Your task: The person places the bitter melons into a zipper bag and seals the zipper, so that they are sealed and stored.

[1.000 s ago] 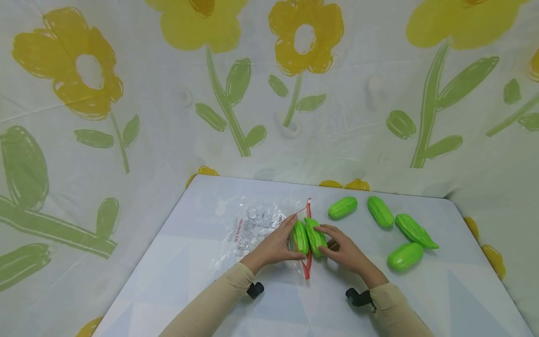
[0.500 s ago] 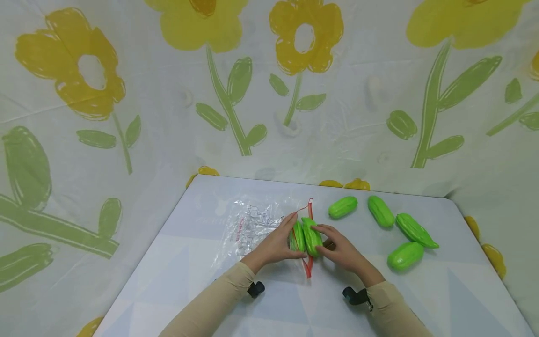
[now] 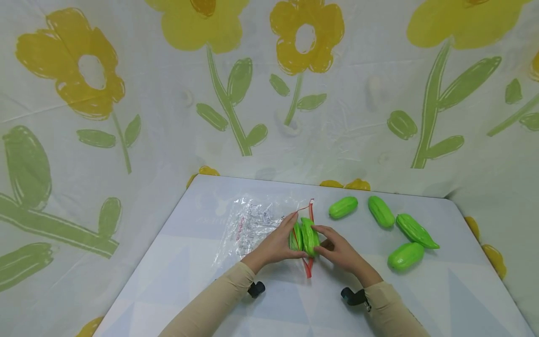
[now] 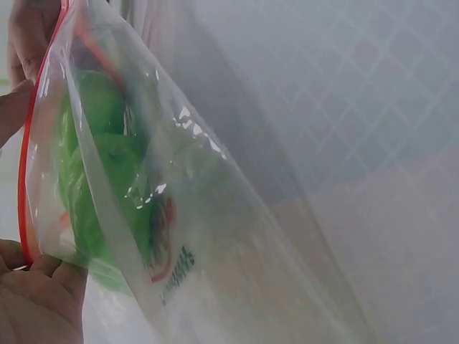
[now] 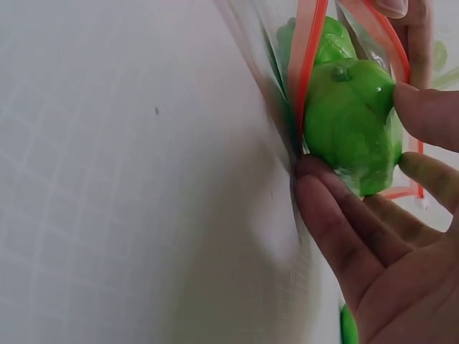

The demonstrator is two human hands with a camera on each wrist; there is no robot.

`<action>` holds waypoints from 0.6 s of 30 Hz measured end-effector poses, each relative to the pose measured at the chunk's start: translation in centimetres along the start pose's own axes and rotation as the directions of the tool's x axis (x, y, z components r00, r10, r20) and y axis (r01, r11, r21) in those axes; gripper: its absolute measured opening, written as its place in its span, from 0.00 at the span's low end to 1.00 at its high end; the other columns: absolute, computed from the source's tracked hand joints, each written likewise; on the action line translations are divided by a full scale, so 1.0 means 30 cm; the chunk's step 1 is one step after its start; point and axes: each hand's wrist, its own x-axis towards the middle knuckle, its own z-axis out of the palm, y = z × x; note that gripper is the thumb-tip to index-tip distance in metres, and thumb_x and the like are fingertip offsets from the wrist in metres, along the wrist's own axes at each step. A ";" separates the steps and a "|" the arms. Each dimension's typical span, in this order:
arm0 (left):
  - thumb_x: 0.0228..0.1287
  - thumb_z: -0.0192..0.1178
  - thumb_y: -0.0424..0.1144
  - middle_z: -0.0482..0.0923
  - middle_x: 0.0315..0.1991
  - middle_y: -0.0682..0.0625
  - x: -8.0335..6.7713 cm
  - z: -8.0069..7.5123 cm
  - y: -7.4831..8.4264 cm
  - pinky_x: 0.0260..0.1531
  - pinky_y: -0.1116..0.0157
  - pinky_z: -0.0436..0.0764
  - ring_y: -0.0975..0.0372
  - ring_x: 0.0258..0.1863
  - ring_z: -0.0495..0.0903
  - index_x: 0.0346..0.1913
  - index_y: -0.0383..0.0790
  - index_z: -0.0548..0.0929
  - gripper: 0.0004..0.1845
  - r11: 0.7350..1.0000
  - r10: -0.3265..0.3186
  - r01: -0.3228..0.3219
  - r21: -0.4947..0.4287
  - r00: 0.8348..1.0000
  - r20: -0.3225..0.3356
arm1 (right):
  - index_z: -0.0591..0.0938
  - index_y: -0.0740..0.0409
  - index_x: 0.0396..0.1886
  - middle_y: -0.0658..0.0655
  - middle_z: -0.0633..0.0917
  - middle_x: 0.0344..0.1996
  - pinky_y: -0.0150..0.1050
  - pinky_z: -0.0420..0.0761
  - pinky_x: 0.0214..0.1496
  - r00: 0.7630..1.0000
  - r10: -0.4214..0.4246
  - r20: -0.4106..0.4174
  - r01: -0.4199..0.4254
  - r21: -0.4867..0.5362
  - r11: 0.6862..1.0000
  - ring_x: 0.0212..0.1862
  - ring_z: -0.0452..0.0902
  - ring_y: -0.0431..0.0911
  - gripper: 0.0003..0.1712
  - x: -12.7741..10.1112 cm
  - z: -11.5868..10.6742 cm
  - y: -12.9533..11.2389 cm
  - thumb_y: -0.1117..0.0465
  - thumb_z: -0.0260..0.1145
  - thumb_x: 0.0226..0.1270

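Observation:
A clear zip bag point(image 3: 248, 229) with red seal strips lies flat, its mouth facing right. My left hand point(image 3: 275, 245) grips the bag at its mouth, fingers and thumb spread along the opening. Just inside the mouth sits one bright green ridged toy gourd point(image 3: 296, 235), partly behind the left hand. My right hand point(image 3: 343, 251) holds a second green gourd point(image 3: 309, 238) between thumb and fingers. In the right wrist view that gourd point(image 5: 351, 118) lies between the red strips, against the first one. Through the plastic, the left wrist view shows both green shapes point(image 4: 107, 172) blurred together.
Several more green gourds lie on the right of the table: one point(image 3: 343, 207) behind the right hand, others point(image 3: 381, 211) farther right. A pale table point(image 3: 269, 309) carries everything. Behind it hangs a flower-printed curtain point(image 3: 345, 117).
My right hand has moved slightly left, bringing its gourd farther into the bag's mouth, closer to the first one. The left hand has stayed nearly still.

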 end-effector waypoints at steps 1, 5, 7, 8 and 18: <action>0.44 0.67 0.62 0.42 0.74 0.53 0.000 0.000 0.001 0.60 0.57 0.68 0.57 0.68 0.56 0.74 0.46 0.40 0.61 1.000 0.003 -0.003 0.001 1.000 -0.002 | 0.64 0.39 0.68 0.50 0.66 0.65 0.31 0.79 0.44 1.000 -0.005 -0.001 0.005 -0.002 1.000 0.41 0.78 0.40 0.37 0.000 0.001 0.002 0.44 0.64 0.59; 0.44 0.68 0.61 0.41 0.74 0.55 0.002 0.001 0.005 0.61 0.58 0.67 0.58 0.69 0.55 0.74 0.46 0.40 0.62 1.000 0.009 -0.009 -0.012 1.000 -0.005 | 0.64 0.40 0.68 0.50 0.66 0.65 0.32 0.79 0.45 1.000 -0.026 -0.010 0.026 -0.002 1.000 0.42 0.77 0.40 0.37 0.001 0.007 0.011 0.43 0.64 0.59; 0.43 0.69 0.61 0.40 0.74 0.56 0.003 0.001 0.006 0.61 0.58 0.67 0.58 0.69 0.54 0.74 0.48 0.39 0.62 1.000 0.010 -0.010 -0.021 1.000 -0.006 | 0.64 0.41 0.68 0.50 0.67 0.64 0.34 0.79 0.46 0.999 -0.035 -0.012 0.035 -0.006 0.999 0.44 0.76 0.41 0.37 0.002 0.009 0.015 0.44 0.63 0.60; 0.43 0.69 0.61 0.40 0.74 0.56 0.003 0.000 0.007 0.62 0.59 0.66 0.59 0.69 0.54 0.74 0.48 0.39 0.62 1.000 0.008 -0.009 -0.026 1.000 -0.006 | 0.64 0.41 0.68 0.50 0.67 0.64 0.34 0.79 0.46 0.999 -0.038 -0.014 0.038 -0.004 0.999 0.44 0.76 0.41 0.36 0.002 0.011 0.016 0.44 0.63 0.60; 0.43 0.70 0.60 0.41 0.74 0.54 -0.003 -0.004 0.016 0.61 0.55 0.67 0.56 0.69 0.55 0.74 0.49 0.39 0.62 0.999 0.019 -0.019 -0.036 1.000 -0.020 | 0.66 0.46 0.67 0.52 0.69 0.62 0.38 0.79 0.49 0.999 -0.041 -0.029 0.041 0.008 0.999 0.45 0.77 0.43 0.38 0.004 0.017 0.005 0.47 0.67 0.57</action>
